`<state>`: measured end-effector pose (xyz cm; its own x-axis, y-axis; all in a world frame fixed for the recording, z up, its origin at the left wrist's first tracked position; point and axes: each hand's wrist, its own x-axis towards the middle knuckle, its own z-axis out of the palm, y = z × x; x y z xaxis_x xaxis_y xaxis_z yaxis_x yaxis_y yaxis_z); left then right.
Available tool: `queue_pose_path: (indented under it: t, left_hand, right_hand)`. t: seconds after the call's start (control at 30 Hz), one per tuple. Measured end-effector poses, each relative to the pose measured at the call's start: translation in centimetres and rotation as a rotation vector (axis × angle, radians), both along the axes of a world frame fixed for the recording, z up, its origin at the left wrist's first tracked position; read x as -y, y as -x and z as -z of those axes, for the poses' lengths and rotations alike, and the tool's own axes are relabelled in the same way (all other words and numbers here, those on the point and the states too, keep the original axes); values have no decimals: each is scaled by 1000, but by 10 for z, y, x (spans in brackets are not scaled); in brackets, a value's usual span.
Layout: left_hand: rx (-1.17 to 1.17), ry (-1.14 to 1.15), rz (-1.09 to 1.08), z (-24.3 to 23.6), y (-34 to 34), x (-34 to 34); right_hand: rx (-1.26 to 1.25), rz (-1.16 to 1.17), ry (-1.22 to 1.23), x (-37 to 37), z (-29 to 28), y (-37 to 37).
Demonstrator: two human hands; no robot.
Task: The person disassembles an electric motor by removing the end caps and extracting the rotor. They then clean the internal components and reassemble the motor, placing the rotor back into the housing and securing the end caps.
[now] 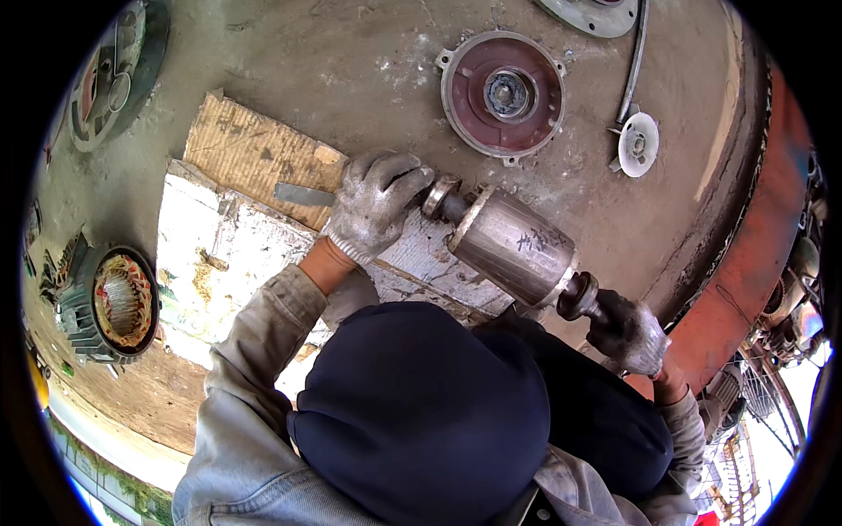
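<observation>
A steel motor rotor [507, 245], with dark writing on its cylinder, lies at a slant across the centre, bearings on its shaft. My gloved left hand [375, 202] is closed round the shaft's upper-left end, beside a bearing [437, 195]. My right hand [627, 333], in a dirtier glove, grips the lower-right end, next to the other bearing [576, 294]. Beneath and left of my left hand are torn, stained cardboard sheets [228, 140] with a flat metal strip [298, 195] on them.
A maroon end cover [474, 110] sits on the ground above the rotor. Right of it are a white fan [638, 143] and a metal bar [633, 66]. A finned stator housing [83, 320] stands left, metal rings [92, 123] upper left. An orange steel edge [719, 307] curves along the right, scrap parts beyond.
</observation>
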<state>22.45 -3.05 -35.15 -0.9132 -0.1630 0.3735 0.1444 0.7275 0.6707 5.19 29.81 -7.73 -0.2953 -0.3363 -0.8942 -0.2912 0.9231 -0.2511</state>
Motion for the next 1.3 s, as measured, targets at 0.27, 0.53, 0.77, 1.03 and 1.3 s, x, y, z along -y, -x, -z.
queue_pose_path:
  t: [0.27, 0.53, 0.77, 1.03, 1.3]
  left_hand:
    - [3, -113, -144, -8, 1, 4]
    - [-117, -635, -338, -118, 8, 17]
    - [-58, -512, -62, -201, 40, -7]
    - [13, -561, -17, -193, 45, -6]
    - [-28, -391, -144, -198, 37, -6]
  right_hand:
    - [-226, 232, 514, 118, -79, 34]
    - [-337, 300, 757, 148, -77, 31]
    - [286, 494, 988, 152, -52, 37]
    - [506, 496, 1050, 128, -31, 47]
    - [-98, -95, 1185, 151, -34, 64]
